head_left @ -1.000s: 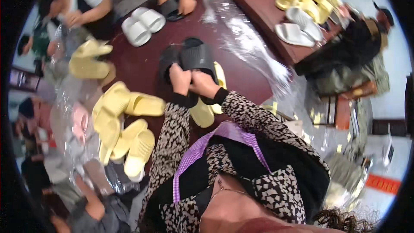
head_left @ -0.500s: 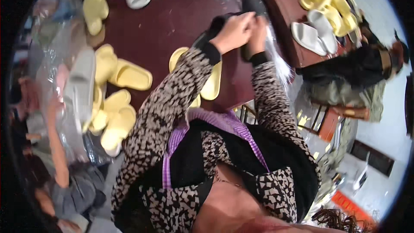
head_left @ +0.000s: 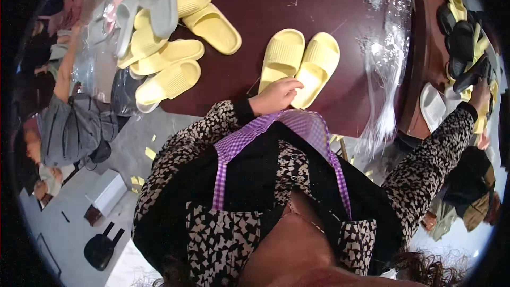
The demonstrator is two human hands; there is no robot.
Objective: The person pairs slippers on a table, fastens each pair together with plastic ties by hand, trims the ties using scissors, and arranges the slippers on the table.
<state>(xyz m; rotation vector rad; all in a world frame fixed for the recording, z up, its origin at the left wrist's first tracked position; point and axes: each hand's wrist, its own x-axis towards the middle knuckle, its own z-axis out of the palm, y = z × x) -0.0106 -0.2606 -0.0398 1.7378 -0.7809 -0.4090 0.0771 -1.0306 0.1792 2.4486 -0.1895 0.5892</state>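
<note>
A pair of yellow slippers (head_left: 322, 57) lies side by side on the dark red table, toes pointing away from me. My left hand (head_left: 276, 96) hovers at their heel end, its fingers loosely curled with nothing visible in them; whether it touches a slipper I cannot tell. Far to the right, my right hand (head_left: 481, 95) reaches to the neighbouring table and grips a black slipper (head_left: 473, 76) above a heap there. Its fingertips are partly hidden. Other black slippers (head_left: 460, 48) lie in that heap among yellow ones.
Yellow slippers (head_left: 169, 82) and grey slippers (head_left: 159, 2) pile up at the table's left edge. Clear plastic bags (head_left: 385, 58) cover its right side. A white slipper (head_left: 433, 107) sits by my right forearm. Another person's arm (head_left: 66, 69) shows at far left.
My hands, together over dark slippers before, have parted. The right one has swung right to the heap with a black slipper; the left has drawn back toward me. My view has shifted.
</note>
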